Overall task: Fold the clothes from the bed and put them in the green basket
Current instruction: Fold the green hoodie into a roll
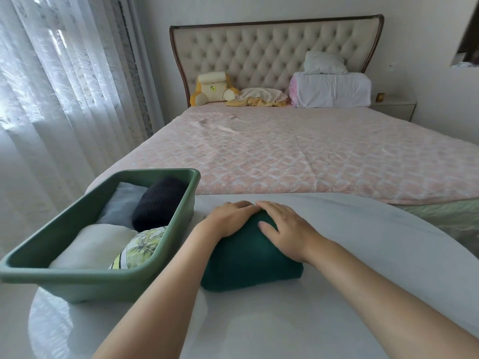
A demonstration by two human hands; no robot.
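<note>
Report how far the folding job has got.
Done: the green basket holds a white piece, a leaf-print piece, a navy piece and a pale grey piece. In hand: left hand and right hand press flat on a folded dark green garment on the table beside the basket. Left: move it into the basket; the crumpled yellow cloth by the headboard may need folding.

Soft daylight through curtains (51,86) at left; mild glare there; wide-angle bending at edges.
</note>
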